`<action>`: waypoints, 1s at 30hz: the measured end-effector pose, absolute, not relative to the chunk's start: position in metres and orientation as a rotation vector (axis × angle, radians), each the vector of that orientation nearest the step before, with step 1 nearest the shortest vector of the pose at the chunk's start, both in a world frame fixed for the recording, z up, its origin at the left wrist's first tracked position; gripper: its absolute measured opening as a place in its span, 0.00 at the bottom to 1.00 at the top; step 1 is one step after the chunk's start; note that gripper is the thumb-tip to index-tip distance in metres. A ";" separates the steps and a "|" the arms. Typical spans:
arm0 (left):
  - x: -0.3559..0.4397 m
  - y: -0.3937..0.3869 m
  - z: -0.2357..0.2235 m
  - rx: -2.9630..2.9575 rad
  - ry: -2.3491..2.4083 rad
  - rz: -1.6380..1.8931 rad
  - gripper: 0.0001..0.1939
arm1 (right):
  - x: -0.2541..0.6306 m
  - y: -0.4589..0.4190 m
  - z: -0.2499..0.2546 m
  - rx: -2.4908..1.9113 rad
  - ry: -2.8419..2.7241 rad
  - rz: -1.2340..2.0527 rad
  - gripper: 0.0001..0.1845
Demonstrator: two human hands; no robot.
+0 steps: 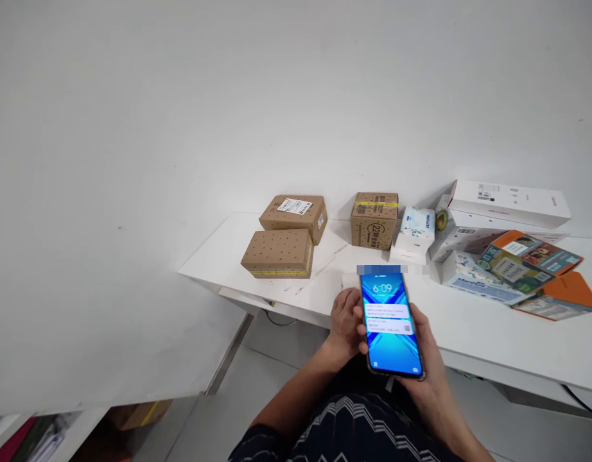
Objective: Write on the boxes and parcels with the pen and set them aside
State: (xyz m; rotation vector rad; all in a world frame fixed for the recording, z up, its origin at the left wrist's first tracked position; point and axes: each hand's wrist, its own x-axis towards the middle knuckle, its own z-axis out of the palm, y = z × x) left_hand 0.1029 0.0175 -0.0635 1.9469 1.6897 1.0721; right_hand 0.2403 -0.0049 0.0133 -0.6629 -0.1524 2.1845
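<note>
Hold the smartphone [391, 327] steady at the near edge of the table [320, 285], fingers of the right hand [431, 360] wrapped around its sides — best gripped by the rims, clear of the lit screen [395, 353]. Left hand [344, 324] just beside, loosely curled — cannot tell whether gripping anything. Hidden or illegible: the smartphone's back, its pixelated top edge, the notification text [387, 313].

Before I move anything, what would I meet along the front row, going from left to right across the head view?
Nearer dotted brown box → left hand → lit phone → blue-and-white box → rightmost box with an orange side.
</note>
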 end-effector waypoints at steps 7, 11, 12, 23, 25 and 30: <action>0.098 0.016 -0.043 2.457 1.717 1.177 0.14 | 0.316 0.016 -0.023 -1.201 -0.483 1.390 0.35; 0.085 0.023 -0.030 2.440 1.756 1.004 0.14 | 0.363 0.022 -0.074 -1.902 -1.069 0.671 0.37; 0.081 0.026 -0.026 2.433 1.753 0.944 0.17 | 0.372 0.022 -0.085 -2.011 -1.275 0.507 0.36; 0.051 0.056 -0.012 2.133 1.636 0.703 0.32 | 0.381 0.036 -0.128 -2.056 -1.942 -0.326 0.26; 0.048 0.068 -0.017 2.107 1.829 0.775 0.31 | 0.379 0.039 -0.128 -2.045 -1.923 -0.349 0.24; 0.046 0.111 -0.026 1.975 2.436 0.763 0.28 | 0.365 0.048 -0.125 -1.775 -1.892 -0.309 0.23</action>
